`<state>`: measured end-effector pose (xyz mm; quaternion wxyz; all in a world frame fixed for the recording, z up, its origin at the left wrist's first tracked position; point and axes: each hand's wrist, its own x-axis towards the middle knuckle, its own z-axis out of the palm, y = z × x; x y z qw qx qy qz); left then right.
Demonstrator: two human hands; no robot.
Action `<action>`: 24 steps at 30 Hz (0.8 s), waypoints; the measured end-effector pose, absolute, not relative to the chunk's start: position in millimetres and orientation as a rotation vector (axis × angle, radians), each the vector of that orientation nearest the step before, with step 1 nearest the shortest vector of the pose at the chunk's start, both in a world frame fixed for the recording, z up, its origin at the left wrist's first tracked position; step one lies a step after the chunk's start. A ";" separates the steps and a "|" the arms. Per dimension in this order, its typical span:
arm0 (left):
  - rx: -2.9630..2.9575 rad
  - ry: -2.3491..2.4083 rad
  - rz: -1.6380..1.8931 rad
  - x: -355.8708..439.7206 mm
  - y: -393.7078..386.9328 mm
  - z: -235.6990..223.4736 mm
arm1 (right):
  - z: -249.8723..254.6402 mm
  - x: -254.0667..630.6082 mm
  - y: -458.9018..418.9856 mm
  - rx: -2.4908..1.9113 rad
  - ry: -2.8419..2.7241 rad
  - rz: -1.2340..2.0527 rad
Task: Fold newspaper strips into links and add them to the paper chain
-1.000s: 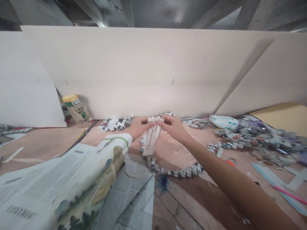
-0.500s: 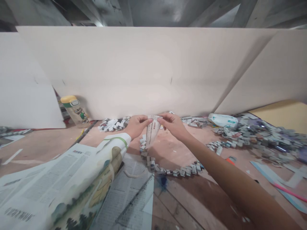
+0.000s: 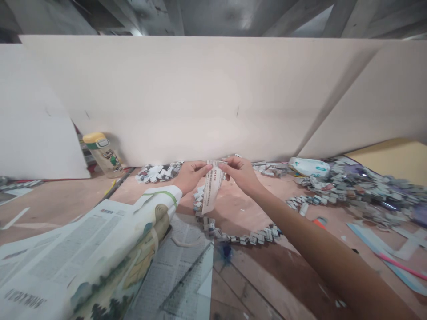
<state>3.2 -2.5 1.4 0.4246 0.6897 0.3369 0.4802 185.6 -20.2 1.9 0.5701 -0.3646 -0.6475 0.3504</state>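
Note:
A narrow strip of printed newspaper point(image 3: 212, 187) hangs down from my two hands, which pinch its top end from either side. My left hand point(image 3: 191, 175), in a patterned sleeve, grips the left corner. My right hand point(image 3: 240, 172), bare-armed, grips the right corner. Below them a chain of small folded newspaper pieces point(image 3: 233, 235) curves across the wooden table point(image 3: 267, 275).
Open newspaper sheets point(image 3: 50, 262) lie at the lower left. A yellow-capped bottle point(image 3: 102, 153) stands at the back left by white boards point(image 3: 200, 98). Heaps of folded paper pieces point(image 3: 353, 189) and a white packet point(image 3: 308, 167) fill the right; a pink stick point(image 3: 402, 266) lies far right.
The strip was briefly curled and drawn up between my hands half a second ago. It now hangs straighter and longer again. Both hands stay pinched on its top.

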 end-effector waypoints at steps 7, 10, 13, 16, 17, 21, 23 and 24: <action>1.667 0.823 1.194 3.9 -3.0 0.0 | 0.6 185.9 -19.6 -0.831 -1.520 0.849; 1.645 0.812 1.189 4.8 -4.4 1.6 | -0.8 185.9 -18.2 -0.830 -1.512 0.854; 1.628 0.808 1.189 5.6 -6.3 3.5 | -0.8 185.6 -18.1 -0.837 -1.506 0.861; 1.614 0.805 1.188 6.0 -7.9 4.8 | 0.1 185.5 -18.8 -0.852 -1.504 0.860; 1.609 0.805 1.188 6.1 -8.4 5.0 | 0.3 185.5 -19.0 -0.852 -1.506 0.859; 1.593 0.803 1.187 6.3 -9.4 5.3 | 0.5 185.7 -19.5 -0.833 -1.517 0.854; 1.590 0.802 1.186 6.3 -9.4 5.4 | 0.4 185.7 -19.6 -0.834 -1.521 0.847; 1.590 0.802 1.185 6.3 -9.2 5.5 | 0.5 185.7 -19.6 -0.836 -1.521 0.843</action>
